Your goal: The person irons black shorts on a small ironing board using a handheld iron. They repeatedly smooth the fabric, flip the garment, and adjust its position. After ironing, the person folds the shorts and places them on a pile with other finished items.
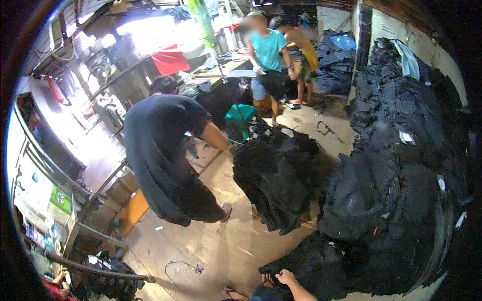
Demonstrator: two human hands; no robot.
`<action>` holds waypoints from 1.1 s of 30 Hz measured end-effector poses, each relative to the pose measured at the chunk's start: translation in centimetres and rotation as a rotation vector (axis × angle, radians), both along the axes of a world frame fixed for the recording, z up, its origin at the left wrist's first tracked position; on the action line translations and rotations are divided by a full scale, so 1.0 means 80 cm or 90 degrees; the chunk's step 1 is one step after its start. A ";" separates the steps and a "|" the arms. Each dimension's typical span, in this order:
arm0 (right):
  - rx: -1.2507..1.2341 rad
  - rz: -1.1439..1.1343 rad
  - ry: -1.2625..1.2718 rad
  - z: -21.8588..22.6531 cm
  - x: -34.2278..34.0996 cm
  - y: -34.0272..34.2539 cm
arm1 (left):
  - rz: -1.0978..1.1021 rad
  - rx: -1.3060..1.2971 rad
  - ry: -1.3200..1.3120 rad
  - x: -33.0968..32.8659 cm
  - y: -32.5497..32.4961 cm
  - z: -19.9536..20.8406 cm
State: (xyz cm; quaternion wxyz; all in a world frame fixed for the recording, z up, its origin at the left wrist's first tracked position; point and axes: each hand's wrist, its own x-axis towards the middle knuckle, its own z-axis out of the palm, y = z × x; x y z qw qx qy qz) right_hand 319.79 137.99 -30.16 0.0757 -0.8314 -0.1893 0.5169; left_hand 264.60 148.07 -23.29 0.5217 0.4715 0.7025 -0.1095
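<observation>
Only one of the wearer's hands shows: it point(286, 276) comes up from the bottom edge on a bare forearm, fingers curled loosely together into a soft fist, knuckles up. It's the right hand by where the forearm enters, though that's hard to be sure of. It isn't pinching anything I can make out; it sits just at the lower edge of the big heap of dark cloth point(396, 200), near or touching the fringe, can't tell which. The other hand is out of frame. Wearer's feet in sandals point(236, 292) are just left of the hand on the wooden floor point(211, 246). The heap fills the whole right side, climbing up toward the wall, with small white tags point(405, 137) stuck here and there on it. A second, smaller pile of dark cloth point(276, 175) sits mid-floor, apart from the big heap. Just left of that pile a person in a dark shirt point(160, 150) bends over, one arm reaching toward a green tub point(240, 119). Farther back, two people stand at a worktable point(226, 70), one in a teal shirt point(267, 50), one in a yellow top point(309, 55). More dark stacks point(334, 55) lie behind them against the far wall. Left side is cluttered benches and shelving point(75, 150); a loose cord point(183, 266) lies on the floor lower left.
</observation>
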 end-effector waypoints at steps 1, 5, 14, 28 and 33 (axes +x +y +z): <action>-0.002 0.030 -0.002 0.000 0.000 -0.003 | 0.015 -0.013 0.014 -0.014 -0.012 -0.001; -0.038 0.115 -0.019 -0.002 -0.014 -0.004 | 0.057 0.020 0.011 -0.042 -0.038 -0.007; 0.092 0.365 -0.040 0.010 -0.154 0.062 | 0.208 0.341 -0.321 -0.061 -0.108 -0.033; 0.213 0.840 0.047 -0.055 -0.634 0.116 | 1.013 0.075 0.206 -0.346 -0.680 -0.034; 0.213 1.130 0.170 0.002 -0.903 0.075 | 1.186 0.039 0.111 -0.291 -0.745 -0.035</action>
